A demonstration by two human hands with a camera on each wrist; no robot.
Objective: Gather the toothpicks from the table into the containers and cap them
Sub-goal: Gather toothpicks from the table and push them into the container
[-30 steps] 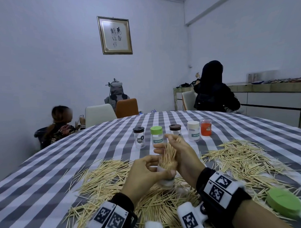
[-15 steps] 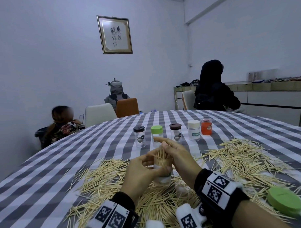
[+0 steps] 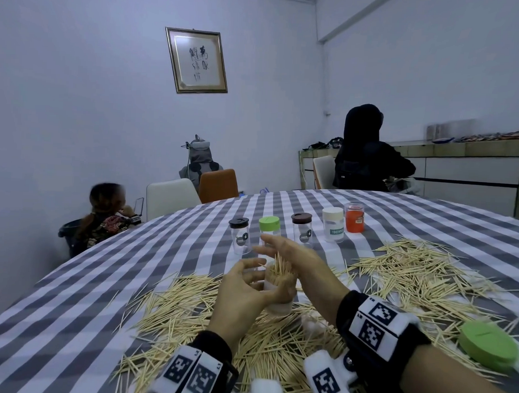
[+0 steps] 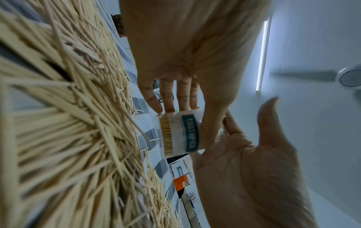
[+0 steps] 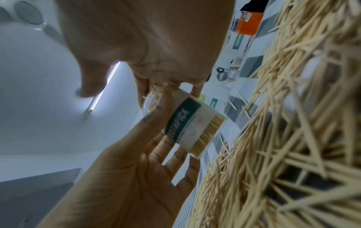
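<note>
My left hand (image 3: 258,284) grips a clear container (image 3: 278,302) labelled TOOTHPICK (image 4: 190,132), thumb across its front and fingers behind, just above the table. It is packed with upright toothpicks (image 3: 279,267) whose tips stick out of its open mouth. My right hand (image 3: 275,247) hovers over the mouth with fingers straight and spread, its palm side against the tips (image 5: 156,89). Loose toothpicks (image 3: 175,311) lie heaped under both hands, with a second heap (image 3: 411,269) on the right. A loose green cap (image 3: 488,345) lies near my right forearm.
A row of capped containers stands behind my hands: black-capped (image 3: 238,235), green-capped (image 3: 269,224), brown-capped (image 3: 301,231), white-capped (image 3: 333,224) and an orange one (image 3: 354,217). The checked tablecloth (image 3: 102,279) covers the table. Two people sit beyond the table's far edge.
My right hand has pushed its bundle of toothpicks down into the container and straightened its fingers. The toothpicks now stick out less.
</note>
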